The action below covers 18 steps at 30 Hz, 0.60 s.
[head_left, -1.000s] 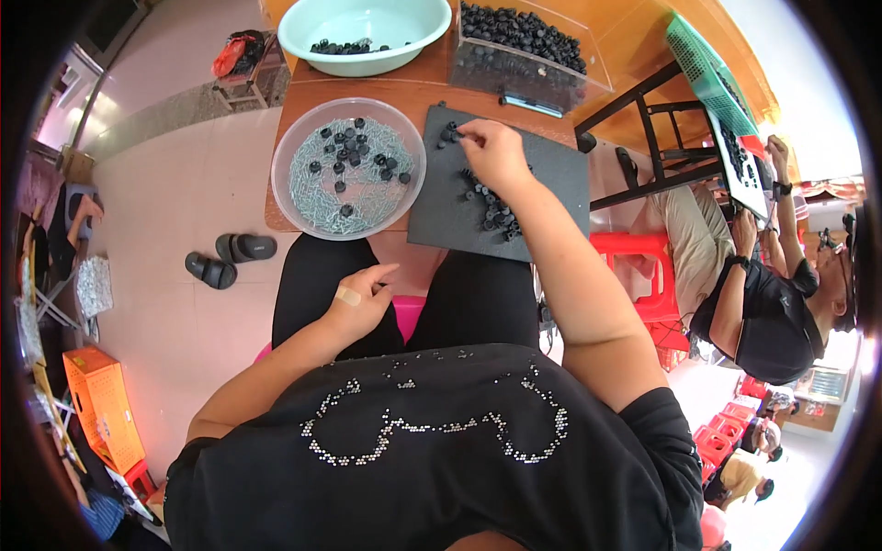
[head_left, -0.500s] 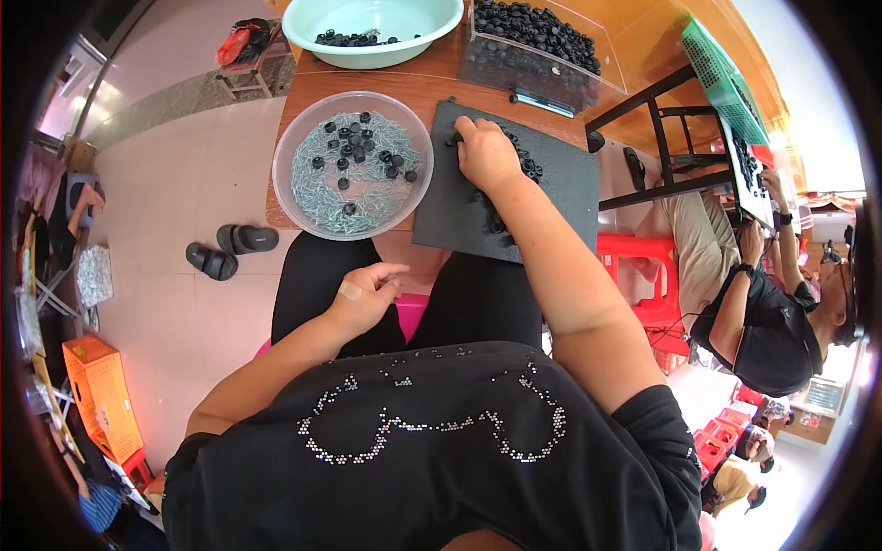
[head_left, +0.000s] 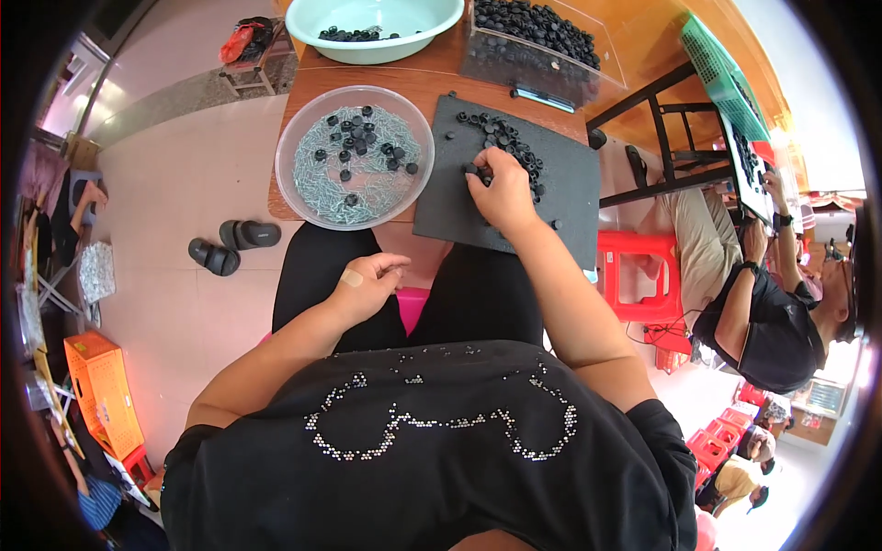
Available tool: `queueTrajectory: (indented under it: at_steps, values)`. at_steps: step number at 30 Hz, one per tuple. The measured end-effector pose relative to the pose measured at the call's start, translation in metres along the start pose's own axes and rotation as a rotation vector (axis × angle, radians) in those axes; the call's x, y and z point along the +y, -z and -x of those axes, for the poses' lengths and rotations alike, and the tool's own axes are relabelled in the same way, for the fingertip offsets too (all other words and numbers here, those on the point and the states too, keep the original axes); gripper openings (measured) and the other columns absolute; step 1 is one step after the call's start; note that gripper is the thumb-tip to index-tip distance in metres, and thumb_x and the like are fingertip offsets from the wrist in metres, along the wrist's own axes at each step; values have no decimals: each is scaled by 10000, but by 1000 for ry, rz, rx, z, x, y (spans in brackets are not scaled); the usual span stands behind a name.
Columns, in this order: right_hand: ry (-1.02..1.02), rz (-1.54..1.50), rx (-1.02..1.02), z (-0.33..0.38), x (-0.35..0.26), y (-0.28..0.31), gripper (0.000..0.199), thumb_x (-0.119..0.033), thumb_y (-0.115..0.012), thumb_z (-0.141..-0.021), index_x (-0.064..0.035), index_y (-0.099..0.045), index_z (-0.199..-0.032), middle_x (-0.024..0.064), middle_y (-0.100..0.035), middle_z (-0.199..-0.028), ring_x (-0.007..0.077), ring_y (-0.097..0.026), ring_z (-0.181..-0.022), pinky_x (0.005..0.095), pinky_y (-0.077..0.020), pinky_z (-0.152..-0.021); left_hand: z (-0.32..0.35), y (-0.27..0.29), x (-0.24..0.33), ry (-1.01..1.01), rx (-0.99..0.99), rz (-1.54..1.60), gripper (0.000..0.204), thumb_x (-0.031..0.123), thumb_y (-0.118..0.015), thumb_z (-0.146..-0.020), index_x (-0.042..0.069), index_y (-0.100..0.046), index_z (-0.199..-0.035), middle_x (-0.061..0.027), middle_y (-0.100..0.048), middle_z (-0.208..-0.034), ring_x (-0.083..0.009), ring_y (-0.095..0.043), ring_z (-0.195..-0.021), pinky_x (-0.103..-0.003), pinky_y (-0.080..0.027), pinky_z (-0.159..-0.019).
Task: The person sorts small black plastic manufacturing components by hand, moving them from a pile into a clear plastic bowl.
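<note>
My right hand [head_left: 503,191] is over the dark grey mat [head_left: 570,193], thumb and fingers pinched on a small round black knob [head_left: 471,169]. Just beyond these fingers, several loose black knobs [head_left: 524,151] lie in a band across the mat. My left hand [head_left: 367,283], with a plaster near its wrist, hovers above my lap, fingers loosely stretched and nothing visible in them. Left of the mat stands a clear round tub [head_left: 287,188] of silvery screws [head_left: 317,188], with several black knobs [head_left: 358,138] lying on top.
At the back of the wooden table [head_left: 441,73] are a pale green basin [head_left: 386,48] and a clear box [head_left: 487,69] full of black knobs. A light blue pen-like item [head_left: 544,98] lies before the box. A red stool [head_left: 638,275] and another seated person [head_left: 767,321] are at right.
My right hand has moved nearer across the mat, uncovering knobs at its far side; a knob now shows at its fingertips. My left hand has barely moved.
</note>
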State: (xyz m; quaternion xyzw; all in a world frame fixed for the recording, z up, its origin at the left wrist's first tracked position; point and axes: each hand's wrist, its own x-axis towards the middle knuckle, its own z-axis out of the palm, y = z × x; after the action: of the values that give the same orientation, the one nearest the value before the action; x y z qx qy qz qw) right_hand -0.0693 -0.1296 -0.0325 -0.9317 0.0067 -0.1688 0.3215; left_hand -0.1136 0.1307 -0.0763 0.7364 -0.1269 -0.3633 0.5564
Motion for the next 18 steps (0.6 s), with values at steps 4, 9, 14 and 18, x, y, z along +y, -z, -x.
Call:
queueTrajectory:
  at_steps: [4,9,14,18]
  values:
    - [-173,-135,83,24,-15,2,199,-59,-701,-695,-11,-563,-831,82,-583,-721,181,-555,-629,291,-470,-589,0,-2,2,14,53,101,255,97,-527,-875,13,-608,-1102,-75,-659,-902,-124,-608,-743,-253,-492,-682]
    - [107,-207,-31,72,-56,15,180,-33,-672,-699,-10,-615,-868,112,-593,-729,248,-586,-670,330,-471,-611,4,-9,38,88,21,402,240,112,-554,-891,10,-605,-1102,-59,-651,-936,-125,-610,-792,-248,-493,-720]
    - [319,-172,-96,90,-82,22,166,-26,-650,-657,-4,-579,-805,138,-547,-754,326,-545,-743,401,-461,-665,3,-18,53,148,-147,811,228,140,-586,-892,9,-604,-1078,-54,-648,-923,-115,-602,-783,-259,-499,-743]
    - [275,-223,-87,91,-79,28,191,-22,-658,-656,-2,-567,-822,138,-548,-751,324,-542,-727,404,-458,-654,6,-21,71,90,-190,815,205,123,-565,-898,-3,-601,-1055,-65,-640,-960,-116,-593,-812,-263,-490,-780]
